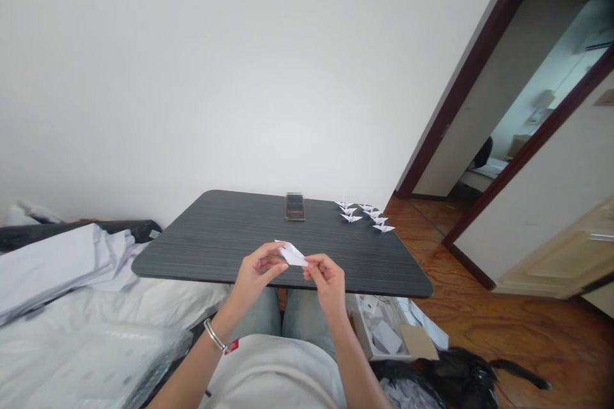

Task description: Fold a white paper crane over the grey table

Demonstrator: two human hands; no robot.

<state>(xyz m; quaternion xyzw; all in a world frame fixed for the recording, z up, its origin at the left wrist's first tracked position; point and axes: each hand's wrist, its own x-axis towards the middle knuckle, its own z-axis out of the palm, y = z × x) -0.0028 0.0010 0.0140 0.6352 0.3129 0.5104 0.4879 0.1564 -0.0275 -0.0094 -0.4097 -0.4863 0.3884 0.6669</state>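
Both of my hands pinch a small piece of folded white paper [291, 254] just above the near edge of a dark grey table [215, 243]. My left hand [256, 275], with a silver bracelet on its wrist, grips the paper's left side between thumb and fingers. My right hand [326, 278] pinches its right end. Several finished white paper cranes [365, 214] stand in a cluster at the table's far right corner.
A small dark box [295, 206] sits at the table's far middle edge. White bedding and bubble wrap [81, 307] lie to the left. A cardboard box with paper [388, 332] and a black bag [455, 377] rest on the wooden floor at right. An open doorway [518, 134] is beyond.
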